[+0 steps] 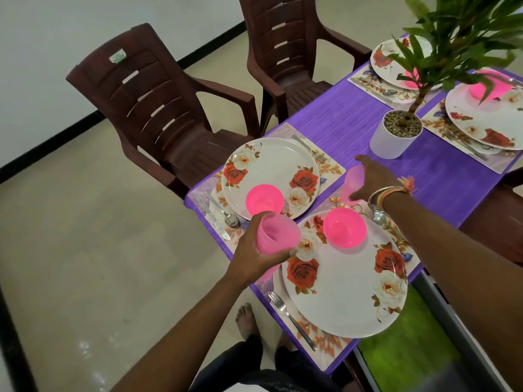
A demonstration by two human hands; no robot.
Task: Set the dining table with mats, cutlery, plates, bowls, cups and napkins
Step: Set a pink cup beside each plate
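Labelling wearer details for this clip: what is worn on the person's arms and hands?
No sleeves on either forearm. The right hand has silver bangles and an orange-yellow thread with a tassel at its wrist. The left hand wears nothing.

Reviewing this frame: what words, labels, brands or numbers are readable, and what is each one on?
Green and white sticker, on the backrest of the nearer brown chair: it has lettering, but too blurred to read.
No other text shows in the picture.
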